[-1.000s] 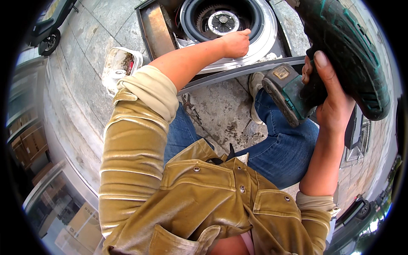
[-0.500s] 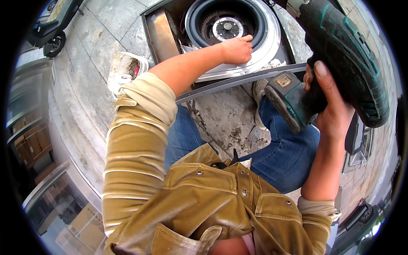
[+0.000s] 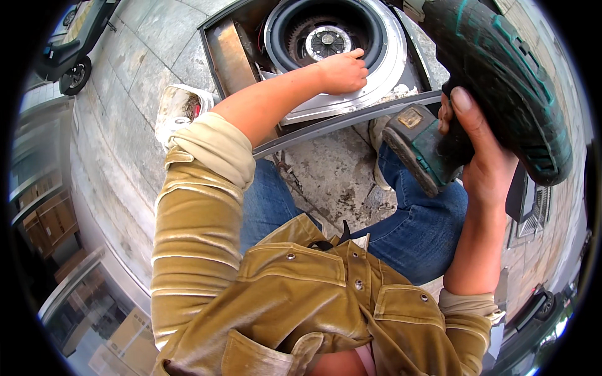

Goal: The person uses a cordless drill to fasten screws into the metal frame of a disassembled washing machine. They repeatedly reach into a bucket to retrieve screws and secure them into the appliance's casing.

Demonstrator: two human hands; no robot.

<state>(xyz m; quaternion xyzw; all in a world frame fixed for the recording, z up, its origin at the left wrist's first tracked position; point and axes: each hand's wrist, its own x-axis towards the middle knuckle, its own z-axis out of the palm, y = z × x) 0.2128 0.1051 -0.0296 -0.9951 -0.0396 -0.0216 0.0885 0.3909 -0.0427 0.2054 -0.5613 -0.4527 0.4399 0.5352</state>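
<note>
My right hand (image 3: 492, 147) is wrapped round the grip of a black and teal cordless drill (image 3: 501, 78), raised at the right. Its battery pack (image 3: 414, 141) points down and to the left, and its front end runs out of view at the top. My left hand (image 3: 342, 73) is closed over the near rim of a round fan inlet, fingers curled; whatever they hold is hidden. A silver metal plate (image 3: 390, 78) surrounds the dark inlet ring (image 3: 274, 41). Deep inside it sits a fan wheel with a silver hub (image 3: 328, 42).
An open metal case (image 3: 351, 121) frames the fan, with a brownish metal panel (image 3: 232, 56) at its left. Left of the case stands a dirty white bucket (image 3: 172, 103) with debris inside. A scooter (image 3: 72, 56) is parked far left. My knees flank stained paving (image 3: 338, 169).
The whole view has shifted slightly, so the case and the bucket appear a little further left. My left hand stays closed by the inlet rim, and the drill remains in my right hand.
</note>
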